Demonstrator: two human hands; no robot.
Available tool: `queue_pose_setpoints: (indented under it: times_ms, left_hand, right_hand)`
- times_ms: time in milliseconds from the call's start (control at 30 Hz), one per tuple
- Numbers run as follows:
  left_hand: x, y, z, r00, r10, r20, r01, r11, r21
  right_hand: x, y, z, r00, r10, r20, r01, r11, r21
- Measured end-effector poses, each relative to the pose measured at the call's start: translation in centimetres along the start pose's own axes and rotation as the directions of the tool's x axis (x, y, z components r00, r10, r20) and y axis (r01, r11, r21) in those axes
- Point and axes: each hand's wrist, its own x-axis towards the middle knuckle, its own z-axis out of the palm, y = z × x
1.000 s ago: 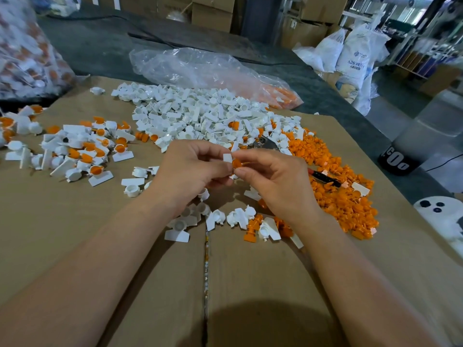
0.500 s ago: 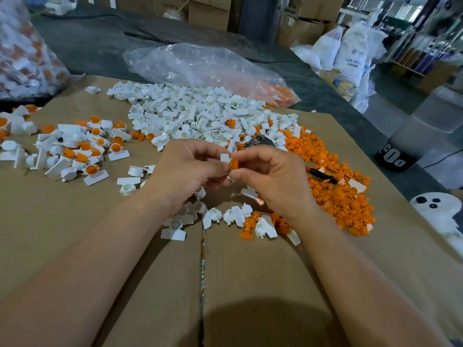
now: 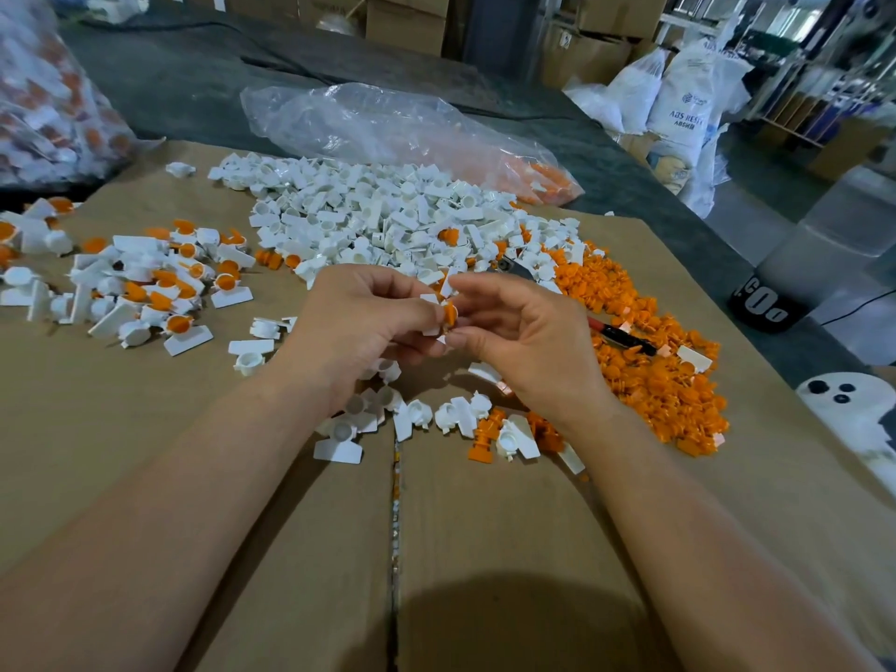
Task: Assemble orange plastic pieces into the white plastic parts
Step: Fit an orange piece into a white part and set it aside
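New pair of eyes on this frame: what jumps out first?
The two hands meeting mid-frame: left hand and right hand pinch a white part with an orange piece between them. Behind them sprawls a white parts pile; an orange pieces heap spreads to the right.

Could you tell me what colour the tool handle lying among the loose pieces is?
Red and black, on the tool handle, head view.
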Motion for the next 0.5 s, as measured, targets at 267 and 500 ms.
queue_pose_setpoints:
  times_ms: [267, 500]
  left_hand:
    - [0.09, 0.06, -0.26, 0.997, -0.026, 0.077, 0.026, 1.0, -0.002]
    - [0.01, 0.12, -0.25, 0.996, -0.032, 0.084, 0.032, 0.999, 0.004]
  right_hand:
    - [-0.06, -0.08, -0.1, 0.999, -0.049, -0.018, 0.048, 0.998, -0.036]
    - [-0.01, 0.14, -0.45, 0.999, -0.034, 0.03, 0.036, 0.997, -0.062]
